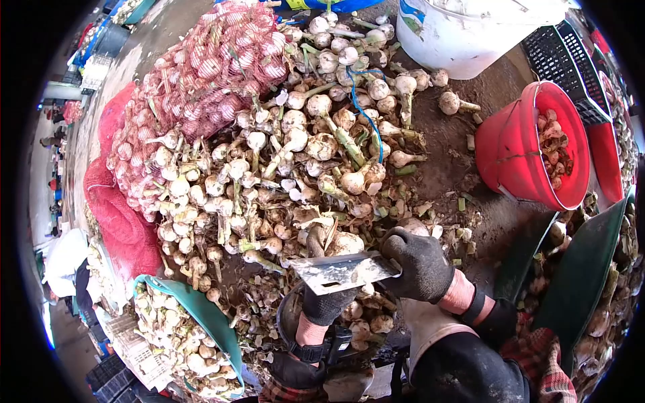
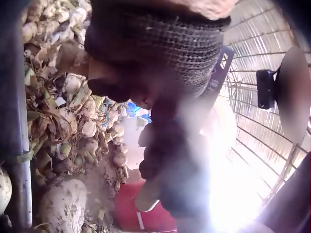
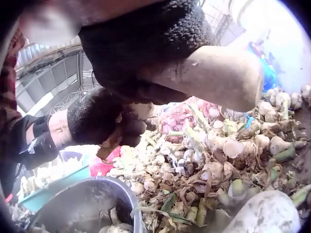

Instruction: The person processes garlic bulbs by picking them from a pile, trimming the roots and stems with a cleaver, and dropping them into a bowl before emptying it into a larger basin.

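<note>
In the head view my gloved left hand [image 1: 326, 305] grips a garlic bulb [image 1: 346, 243] by its dry leaves, partly behind a flat metal blade. My gloved right hand [image 1: 420, 265] holds the knife [image 1: 342, 270], whose broad blade with a slot reaches left across the left hand. From the right fist a pale handle [image 3: 218, 80] sticks out in the right wrist view. There, the left hand [image 3: 102, 119] shows beyond it, with papery leaves at its fingers. A dark-rimmed bucket [image 3: 133, 201] stands below the hands.
A big heap of garlic [image 1: 295, 148] with stems lies ahead, beside filled red net bags [image 1: 208, 60]. To the right stand a red bucket [image 1: 500, 148] and a white bucket [image 1: 443, 40]. A green basket [image 1: 195, 299] of bulbs is at left, with another green container [image 1: 581, 262] at right.
</note>
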A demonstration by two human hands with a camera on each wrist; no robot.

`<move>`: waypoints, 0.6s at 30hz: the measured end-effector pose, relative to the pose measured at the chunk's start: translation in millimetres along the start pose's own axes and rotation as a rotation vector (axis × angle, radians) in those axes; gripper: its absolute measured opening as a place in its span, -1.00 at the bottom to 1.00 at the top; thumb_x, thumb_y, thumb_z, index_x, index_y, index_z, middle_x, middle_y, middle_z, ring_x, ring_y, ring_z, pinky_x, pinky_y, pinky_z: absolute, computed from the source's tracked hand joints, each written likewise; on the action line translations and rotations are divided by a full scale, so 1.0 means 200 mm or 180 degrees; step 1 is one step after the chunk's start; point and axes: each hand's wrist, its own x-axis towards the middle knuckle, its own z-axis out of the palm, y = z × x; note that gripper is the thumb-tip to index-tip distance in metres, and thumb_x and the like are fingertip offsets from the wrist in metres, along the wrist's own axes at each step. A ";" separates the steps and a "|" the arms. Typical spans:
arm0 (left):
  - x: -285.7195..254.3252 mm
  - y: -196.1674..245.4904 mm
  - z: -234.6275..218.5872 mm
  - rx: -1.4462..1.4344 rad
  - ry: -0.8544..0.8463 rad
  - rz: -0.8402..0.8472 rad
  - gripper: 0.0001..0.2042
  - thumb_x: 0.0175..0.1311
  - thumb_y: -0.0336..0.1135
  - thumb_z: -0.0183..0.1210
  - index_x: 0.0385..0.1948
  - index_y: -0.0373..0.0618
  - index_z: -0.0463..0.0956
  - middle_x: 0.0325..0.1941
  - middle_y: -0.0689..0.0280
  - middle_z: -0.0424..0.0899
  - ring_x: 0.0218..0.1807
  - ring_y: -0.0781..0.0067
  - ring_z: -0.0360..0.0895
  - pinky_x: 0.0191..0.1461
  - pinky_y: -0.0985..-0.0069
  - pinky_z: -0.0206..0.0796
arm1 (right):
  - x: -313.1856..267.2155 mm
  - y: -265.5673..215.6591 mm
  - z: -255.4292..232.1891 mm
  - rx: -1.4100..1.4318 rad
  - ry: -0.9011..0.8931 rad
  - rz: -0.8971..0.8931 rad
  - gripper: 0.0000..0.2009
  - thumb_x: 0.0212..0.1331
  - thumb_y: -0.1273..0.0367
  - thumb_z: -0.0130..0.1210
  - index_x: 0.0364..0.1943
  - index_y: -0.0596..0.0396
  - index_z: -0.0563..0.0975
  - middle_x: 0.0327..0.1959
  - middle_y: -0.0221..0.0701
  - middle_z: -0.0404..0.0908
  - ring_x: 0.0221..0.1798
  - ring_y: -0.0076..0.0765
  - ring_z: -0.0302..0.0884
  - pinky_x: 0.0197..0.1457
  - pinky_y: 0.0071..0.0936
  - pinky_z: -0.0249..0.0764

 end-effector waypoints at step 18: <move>0.14 0.07 -0.16 0.0001 -0.0083 0.0970 -0.67 0.04 -0.23 0.28 -0.14 -0.12 0.56 -0.23 0.20 0.65 -0.20 0.23 0.57 -0.19 0.40 0.41 | 0.02 0.23 0.22 -0.0214 -0.0090 0.0209 -0.68 -0.25 0.22 0.28 -0.38 0.02 0.48 -0.37 -0.23 0.47 -0.36 -0.03 0.51 -0.35 -0.15 0.42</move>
